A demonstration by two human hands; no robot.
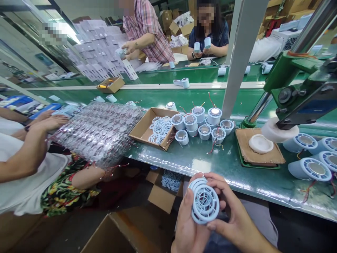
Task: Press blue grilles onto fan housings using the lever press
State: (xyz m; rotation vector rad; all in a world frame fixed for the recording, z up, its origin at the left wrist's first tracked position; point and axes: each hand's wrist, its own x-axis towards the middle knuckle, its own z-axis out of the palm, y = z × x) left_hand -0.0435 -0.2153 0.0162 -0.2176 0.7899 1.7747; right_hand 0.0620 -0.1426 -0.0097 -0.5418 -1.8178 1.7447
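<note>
Both my hands hold one pale blue round fan part (204, 202) with a grille face, low in the view over my lap. My left hand (188, 225) cups it from below with the thumb on its rim. My right hand (231, 211) wraps it from the right, fingers curled over its top edge. On the green bench (200, 160) beyond stands a cluster of blue fan motor housings (201, 123) with red wires. An open cardboard box (143, 128) beside them holds several blue grilles (159, 128).
A green press (297, 95) stands at right above a cardboard pad with a white disc (260, 143). More blue housings (313, 154) lie right of it. A co-worker's arms (31, 140) reach over a bubble-wrap sheet (100, 130) at left. Two people work across the bench. Open boxes sit below.
</note>
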